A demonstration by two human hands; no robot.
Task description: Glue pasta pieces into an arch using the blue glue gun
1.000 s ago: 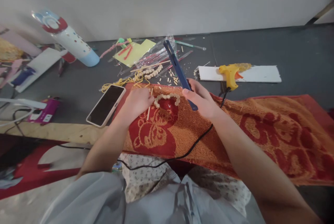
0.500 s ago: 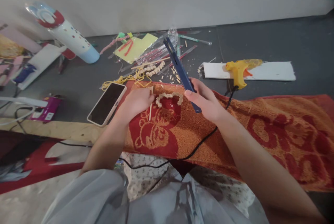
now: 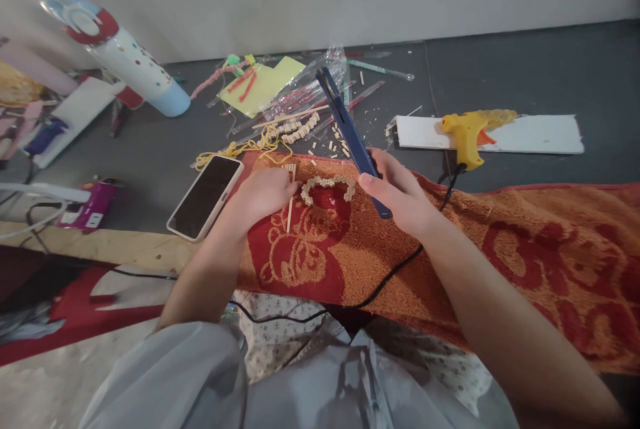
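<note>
My right hand [image 3: 400, 192] is wrapped round a long dark-blue tool [image 3: 350, 139] with a slotted far end, which I hold up at a slant above the towel. My left hand [image 3: 265, 196] rests on the towel with its fingers curled over a few thin wooden sticks [image 3: 290, 216]; their ends show above and below the fingers. Just to the right of that hand lies an arch of small pale wooden pieces [image 3: 327, 182] joined together. The orange and red towel [image 3: 385, 262] is under both hands.
A phone [image 3: 205, 199] lies left of my left hand. Behind the towel are loose stick bits [image 3: 335, 146], yellow string [image 3: 235, 151] and plastic wrappers [image 3: 310, 86]. A yellow glue gun [image 3: 467, 139] rests on a white board [image 3: 545, 134]; its black cord [image 3: 395, 272] crosses the towel. A bottle [image 3: 135, 66] leans at left.
The view has shifted slightly, so the glue gun and board appear farther right. Both hands keep their holds, and the dark-blue tool stays at about the same slant.
</note>
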